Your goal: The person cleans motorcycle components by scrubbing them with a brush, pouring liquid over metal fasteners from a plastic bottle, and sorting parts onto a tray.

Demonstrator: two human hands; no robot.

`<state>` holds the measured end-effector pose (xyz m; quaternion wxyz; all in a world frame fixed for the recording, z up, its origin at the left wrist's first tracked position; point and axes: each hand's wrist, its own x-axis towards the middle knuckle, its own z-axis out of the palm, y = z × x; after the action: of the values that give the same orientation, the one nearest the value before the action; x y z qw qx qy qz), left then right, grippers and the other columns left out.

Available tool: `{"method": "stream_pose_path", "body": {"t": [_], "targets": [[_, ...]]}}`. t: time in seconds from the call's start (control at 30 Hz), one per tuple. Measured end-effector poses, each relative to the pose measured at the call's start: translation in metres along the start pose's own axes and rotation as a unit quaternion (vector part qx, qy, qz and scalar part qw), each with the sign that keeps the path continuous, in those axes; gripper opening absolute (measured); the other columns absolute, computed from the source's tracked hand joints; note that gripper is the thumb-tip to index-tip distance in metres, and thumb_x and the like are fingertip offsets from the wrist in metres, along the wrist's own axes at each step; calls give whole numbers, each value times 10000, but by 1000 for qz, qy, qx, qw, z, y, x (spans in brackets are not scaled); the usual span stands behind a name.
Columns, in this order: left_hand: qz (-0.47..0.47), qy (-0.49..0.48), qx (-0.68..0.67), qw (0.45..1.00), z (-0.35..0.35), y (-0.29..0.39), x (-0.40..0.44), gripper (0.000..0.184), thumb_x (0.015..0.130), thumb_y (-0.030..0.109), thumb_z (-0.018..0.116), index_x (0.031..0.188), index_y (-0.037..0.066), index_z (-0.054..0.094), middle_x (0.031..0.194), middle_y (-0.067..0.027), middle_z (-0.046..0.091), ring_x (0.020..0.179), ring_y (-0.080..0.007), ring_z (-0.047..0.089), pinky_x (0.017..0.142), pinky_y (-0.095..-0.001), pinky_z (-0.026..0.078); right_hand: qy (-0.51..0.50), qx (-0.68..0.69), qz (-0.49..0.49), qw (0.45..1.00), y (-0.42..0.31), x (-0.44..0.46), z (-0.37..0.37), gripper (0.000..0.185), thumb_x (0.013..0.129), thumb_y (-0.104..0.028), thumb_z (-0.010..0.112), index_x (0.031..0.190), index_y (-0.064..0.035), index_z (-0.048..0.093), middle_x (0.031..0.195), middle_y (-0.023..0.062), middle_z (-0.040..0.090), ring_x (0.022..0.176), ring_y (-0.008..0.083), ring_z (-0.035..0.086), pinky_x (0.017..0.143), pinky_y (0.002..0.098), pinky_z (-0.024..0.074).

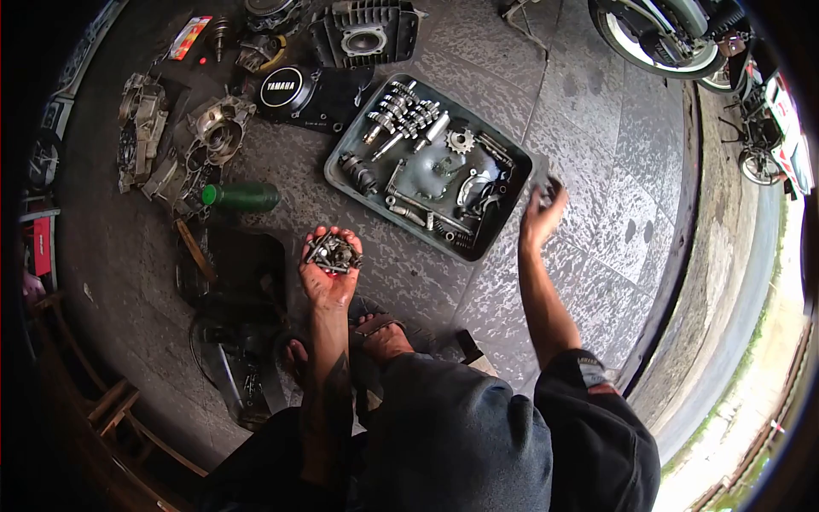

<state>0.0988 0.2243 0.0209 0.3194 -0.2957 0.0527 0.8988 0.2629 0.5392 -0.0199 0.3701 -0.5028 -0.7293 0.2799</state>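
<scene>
My left hand (324, 288) is palm up with its fingers curled around a heap of dark metal bolts (334, 254). Just off the right corner of the tray (339, 181), my right hand (544, 213) is held with bent fingers. Its dark, blurred fingertips close on something greyish that I cannot make out. Inside the tray are gear shafts (401, 115), a toothed sprocket (461, 141), a shift drum (358, 173), curved forks (471, 186), a long rod (431, 213) and springs. Wet liquid shines on the tray's bottom.
A green bottle (243, 197) lies left of the tray. Beyond it are engine casings (217, 128), a black YAMAHA cover (320, 98) and a finned cylinder (367, 38). A wooden-handled tool (196, 249) rests by a dark container. Motorcycles (665, 43) stand at upper right.
</scene>
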Motion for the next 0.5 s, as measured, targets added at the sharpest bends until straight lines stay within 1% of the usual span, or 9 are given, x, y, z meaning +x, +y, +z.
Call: {"method": "stream_pose_path", "body": {"t": [0.07,0.13,0.17,0.2,0.27,0.3,0.37,0.47,0.5], "targets": [[-40,18,59,997,5,-15,12,236,863,259,529,872,44,628,872,-98,593,858,-267,530,797,-393,450,105,-98,10,990,48,-30,-31,399,798,-155,628,1167,-63,507,1167,136,468,1078,297,446,927,427,359],[-77,28,144,986,11,-31,31,296,878,320,505,837,50,618,853,-98,603,833,-264,556,772,-395,463,112,-227,7,967,66,-56,-55,425,812,-172,609,1212,-86,490,1226,143,435,1169,310,367,995,454,275],[-103,27,172,979,15,-39,41,280,880,306,510,837,51,616,850,-104,600,828,-267,556,768,-395,466,105,-230,27,967,76,-66,-60,464,824,-203,589,1259,-109,459,1280,140,415,1209,318,351,1021,455,238],[-129,25,200,971,18,-48,53,263,882,292,516,837,52,613,847,-109,598,823,-269,556,764,-395,469,106,-231,35,967,81,-70,-62,464,824,-203,589,1259,-109,459,1280,140,415,1209,318,351,1021,455,238],[-154,30,261,952,22,-65,81,261,872,306,532,820,62,609,813,-99,603,759,-267,574,726,-393,479,92,-263,40,960,88,-77,-58,482,826,-214,578,1280,-126,442,1330,138,383,1252,318,318,1034,456,215],[-167,27,314,934,25,-73,95,264,865,321,544,808,71,609,792,-90,607,737,-260,583,700,-395,484,87,-253,54,962,90,-75,-57,501,830,-230,567,1301,-131,425,1355,130,369,1279,304,299,1045,450,194],[-179,22,362,915,27,-88,119,271,862,332,551,790,77,604,775,-79,610,698,-246,595,639,-381,495,75,-268,71,958,91,-78,-58,502,833,-231,563,1305,-133,422,1354,125,372,1279,298,301,1043,448,196],[-154,-19,488,859,21,-106,161,278,859,353,557,777,91,598,724,-54,606,624,-187,595,550,-333,496,68,-287,67,953,90,-72,-57,493,840,-245,554,1306,-145,431,1348,110,391,1278,279,314,1038,426,204],[-118,-13,553,824,21,-113,169,275,858,354,563,768,96,597,697,-39,597,605,-148,589,519,-298,488,67,-290,67,952,89,-70,-56,491,838,-241,556,1304,-146,434,1344,105,398,1275,274,322,1039,419,207]]}}
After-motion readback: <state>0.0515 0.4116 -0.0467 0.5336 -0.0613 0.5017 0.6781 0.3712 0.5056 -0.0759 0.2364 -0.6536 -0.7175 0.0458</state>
